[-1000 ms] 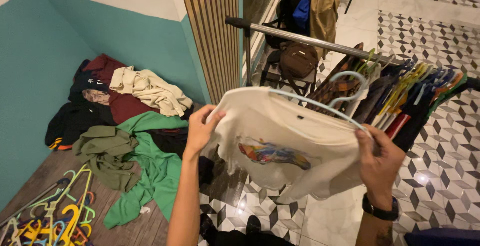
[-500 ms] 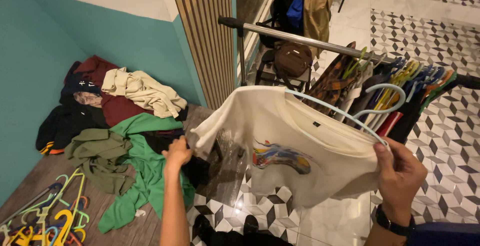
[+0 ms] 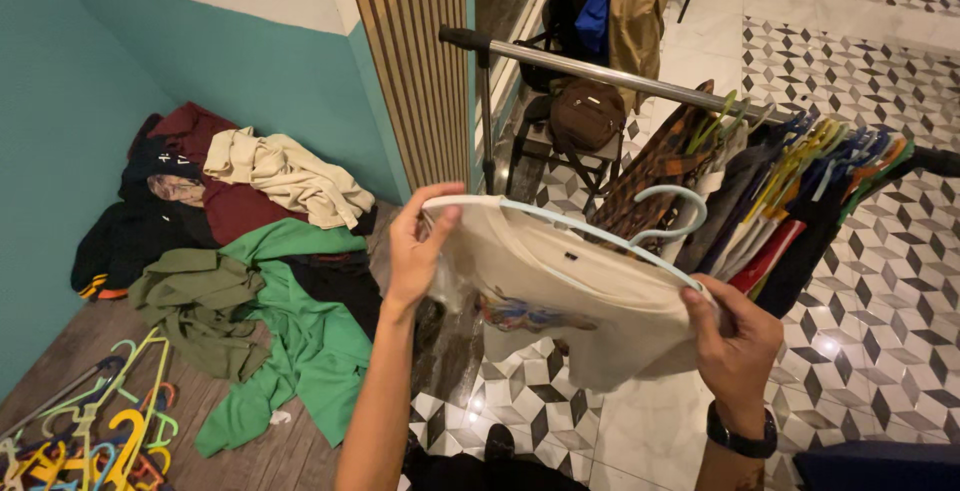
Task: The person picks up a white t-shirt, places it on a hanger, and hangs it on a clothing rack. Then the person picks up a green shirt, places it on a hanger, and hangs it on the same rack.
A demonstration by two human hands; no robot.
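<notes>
Cream cotton T-shirt (image 3: 560, 291) with a multicoloured print on the front, held out flat near the middle of the view, threaded on a pale blue plastic hanger (image 3: 610, 236). The hanger's hook curls up toward the far right, just short of the clothes on the rail.

Left hand (image 3: 418, 246): fingers clamped on the shirt's left shoulder corner, thumb on top, fabric bunched under it.

Right hand (image 3: 735, 336): fingers closed around the right end of the hanger and the shirt shoulder there. Dark wristwatch (image 3: 740, 441) on that wrist.

Beyond the shirt, far right: metal clothes rail (image 3: 600, 73) running left to right, crowded on its right part with hung garments (image 3: 760, 211) on hangers of many colours. A brown bag (image 3: 585, 116) sits on a small stool behind the rail; a tan and blue jacket (image 3: 620, 11) hangs further back.

Left side: heap of loose clothes (image 3: 230, 241) on the floor against a teal wall (image 3: 120, 91). In it are a green shirt, an olive piece, a dark red one, a cream one and black ones, overlapping. Near left corner: tangle of spare coloured hangers (image 3: 90, 431) on wooden boards. A slatted wooden partition (image 3: 415, 61) stands between heap and rail.

Patterned tile floor (image 3: 880, 301) under the rail and to the right.
</notes>
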